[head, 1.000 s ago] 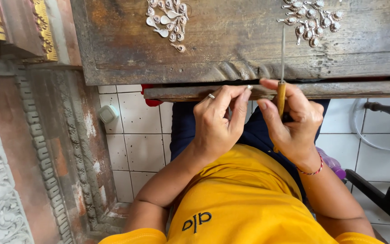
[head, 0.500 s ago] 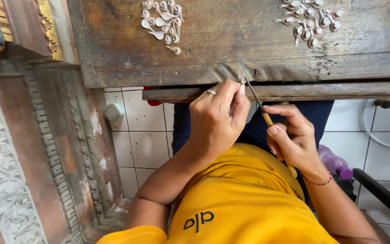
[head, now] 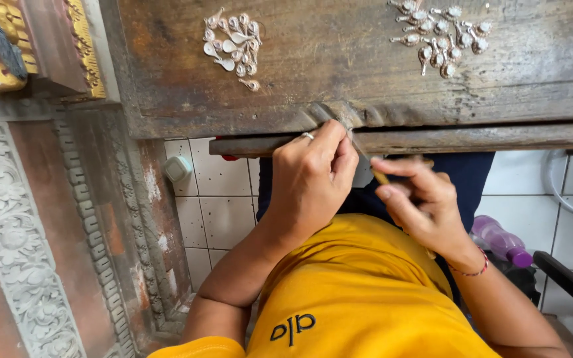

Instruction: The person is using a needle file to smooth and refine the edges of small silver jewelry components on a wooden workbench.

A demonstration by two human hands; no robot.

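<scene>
Two hands at bench edge, left hand (head: pixel 313 182) pinching something unseen, right hand (head: pixel 419 202) gripping thin wooden-handled tool (head: pixel 381 176)

Two ornament clusters (head: pixel 233 43) on workbench (head: pixel 339 73)

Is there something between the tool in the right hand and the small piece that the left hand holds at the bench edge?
Nothing visible. The right hand holds the thin tool, whose blade slants up to the left hand fingertips, pinched at the wooden bench front edge. The small piece itself is hidden by those fingers.
</scene>
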